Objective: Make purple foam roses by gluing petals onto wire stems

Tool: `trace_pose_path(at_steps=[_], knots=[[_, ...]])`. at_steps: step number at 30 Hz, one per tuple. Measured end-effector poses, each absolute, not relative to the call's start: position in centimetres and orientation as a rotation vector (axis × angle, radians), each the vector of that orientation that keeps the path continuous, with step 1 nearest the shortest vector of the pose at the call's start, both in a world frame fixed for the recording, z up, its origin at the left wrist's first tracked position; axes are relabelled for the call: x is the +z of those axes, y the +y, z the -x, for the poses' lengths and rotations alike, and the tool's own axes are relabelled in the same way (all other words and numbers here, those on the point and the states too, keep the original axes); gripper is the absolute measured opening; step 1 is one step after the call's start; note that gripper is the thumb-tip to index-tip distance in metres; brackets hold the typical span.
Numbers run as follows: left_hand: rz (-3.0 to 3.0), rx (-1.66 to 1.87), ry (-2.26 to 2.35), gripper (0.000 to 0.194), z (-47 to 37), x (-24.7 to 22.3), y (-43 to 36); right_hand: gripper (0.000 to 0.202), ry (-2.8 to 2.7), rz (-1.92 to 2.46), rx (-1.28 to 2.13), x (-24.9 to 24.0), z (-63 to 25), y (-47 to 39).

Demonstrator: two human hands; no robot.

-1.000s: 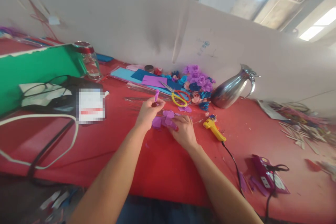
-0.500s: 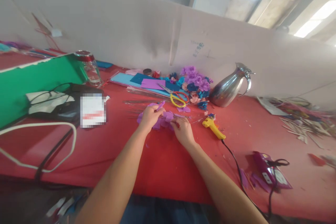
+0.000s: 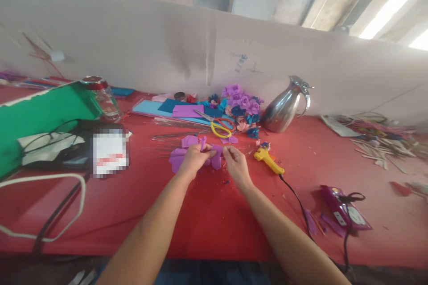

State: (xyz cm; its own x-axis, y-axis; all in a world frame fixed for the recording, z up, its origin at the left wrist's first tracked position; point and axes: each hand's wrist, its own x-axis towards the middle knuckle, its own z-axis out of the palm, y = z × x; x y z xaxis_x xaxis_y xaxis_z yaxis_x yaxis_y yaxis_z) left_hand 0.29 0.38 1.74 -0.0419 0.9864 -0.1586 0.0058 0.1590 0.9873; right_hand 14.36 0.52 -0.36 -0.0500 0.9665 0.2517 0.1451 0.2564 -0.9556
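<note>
My left hand [image 3: 195,159] is closed, thumb against fingers, on purple paper pieces. One of them, a petal [image 3: 216,159], stands out to the right of its fingertips, and a narrow rolled purple piece [image 3: 203,143] sticks up above the knuckles. With thumb and finger pinched together, my right hand [image 3: 236,164] is at the right edge of that petal. More loose purple petals [image 3: 177,159] lie on the red table beside and behind the left hand. Thin wires [image 3: 163,156] run out near them. Small scraps lie between the hands.
Scissors [image 3: 220,130] with yellow and red handles lie beyond the hands, by coloured paper sheets [image 3: 189,111] and paper flowers [image 3: 244,100]. On the right are a yellow glue gun [image 3: 269,161], a steel jug [image 3: 284,107] and a purple power socket [image 3: 346,211]. A glass jar [image 3: 105,100] stands left.
The view has turned a little to the right. My right hand has come off the petals on the table, and one petal is now held up between both hands.
</note>
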Motion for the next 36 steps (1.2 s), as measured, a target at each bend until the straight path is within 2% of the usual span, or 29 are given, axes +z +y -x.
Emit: trace_pose_path(at_steps=[3,9,15,18,25,36], knots=[[-1.021,1.107,1.286,0.032,-0.2,1.9,0.3,0.024,-1.404,1.039,1.113,-0.1,-14.8,0.6],[-1.085,1.105,1.333,0.024,0.1,1.6,0.5,0.023,-1.387,1.015,1.133,0.3,-15.1,0.7],[-1.238,1.240,1.456,0.023,2.2,1.1,1.4,0.017,-1.325,1.102,0.950,0.0,-15.6,1.3],[-1.443,1.125,1.760,0.009,3.4,0.8,1.9,0.017,-1.292,1.132,0.830,-0.2,-16.1,1.6],[-1.796,0.726,2.042,0.009,2.8,0.5,1.6,0.025,-1.843,1.063,0.534,-1.1,-16.2,1.1],[-1.922,0.599,2.102,0.012,2.4,0.1,1.8,0.029,-2.322,1.167,0.238,-1.1,-16.6,0.9]])
